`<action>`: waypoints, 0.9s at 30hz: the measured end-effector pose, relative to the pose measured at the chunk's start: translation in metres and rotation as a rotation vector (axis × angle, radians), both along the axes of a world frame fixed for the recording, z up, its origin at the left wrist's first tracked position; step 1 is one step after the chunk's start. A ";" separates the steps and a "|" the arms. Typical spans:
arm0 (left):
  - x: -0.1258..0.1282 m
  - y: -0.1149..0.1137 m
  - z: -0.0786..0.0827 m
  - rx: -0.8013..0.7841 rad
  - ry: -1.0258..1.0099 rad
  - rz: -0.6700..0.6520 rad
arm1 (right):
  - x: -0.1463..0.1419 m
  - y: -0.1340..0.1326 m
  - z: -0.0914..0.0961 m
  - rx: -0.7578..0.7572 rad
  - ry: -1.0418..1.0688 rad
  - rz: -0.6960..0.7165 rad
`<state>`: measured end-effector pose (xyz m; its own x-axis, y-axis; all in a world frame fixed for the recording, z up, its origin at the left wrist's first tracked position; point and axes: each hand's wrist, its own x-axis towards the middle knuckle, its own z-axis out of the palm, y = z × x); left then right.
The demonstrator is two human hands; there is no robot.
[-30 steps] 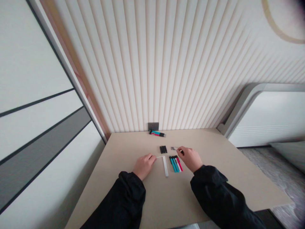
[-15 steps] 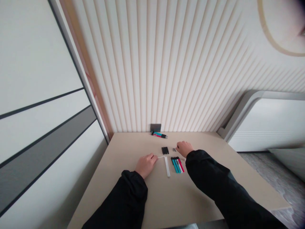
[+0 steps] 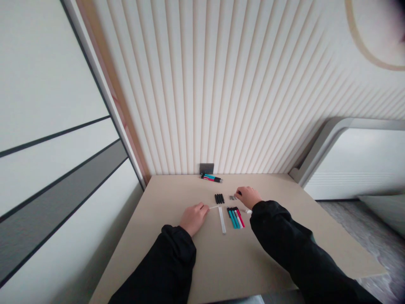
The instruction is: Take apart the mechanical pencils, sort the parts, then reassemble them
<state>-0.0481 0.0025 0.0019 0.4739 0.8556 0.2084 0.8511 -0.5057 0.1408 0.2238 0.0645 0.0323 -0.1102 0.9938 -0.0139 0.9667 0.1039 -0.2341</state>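
Note:
My left hand point(image 3: 193, 218) is closed around a thin white pen refill point(image 3: 214, 207), whose end sticks out to the right. Just beyond that end lie several white refills point(image 3: 222, 221) side by side. My right hand point(image 3: 248, 196) has its fingers curled together at the small silver springs point(image 3: 233, 197); whatever is between the fingertips is too small to make out. Between the hands sit several black rubber grips point(image 3: 219, 198) in a row. Nearer to me lie several pen barrels point(image 3: 236, 218) in teal, white and red with black ends.
Small white parts point(image 3: 247, 211) lie under my right wrist. Several assembled pens point(image 3: 211, 178) rest at the table's back edge, below a dark wall socket point(image 3: 206, 168). The beige table point(image 3: 228, 266) meets a ribbed wall; a white cabinet point(image 3: 63, 190) stands left and a bed headboard point(image 3: 354, 164) right.
My right hand has shifted slightly to the right, so more of the silver springs and the small white parts show. My left hand stays in place with the refill.

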 end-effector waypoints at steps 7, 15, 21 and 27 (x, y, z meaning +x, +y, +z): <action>0.001 0.000 0.001 0.009 0.036 -0.003 | 0.029 -0.015 0.003 0.043 0.308 0.024; 0.003 0.001 0.002 -0.013 0.047 0.001 | 0.026 -0.014 0.001 -0.006 0.424 0.064; 0.002 0.001 0.001 -0.037 0.035 0.006 | -0.002 0.008 0.001 -0.068 0.374 0.055; 0.001 0.000 0.002 -0.025 0.034 0.009 | -0.027 0.022 -0.004 -0.167 0.271 0.059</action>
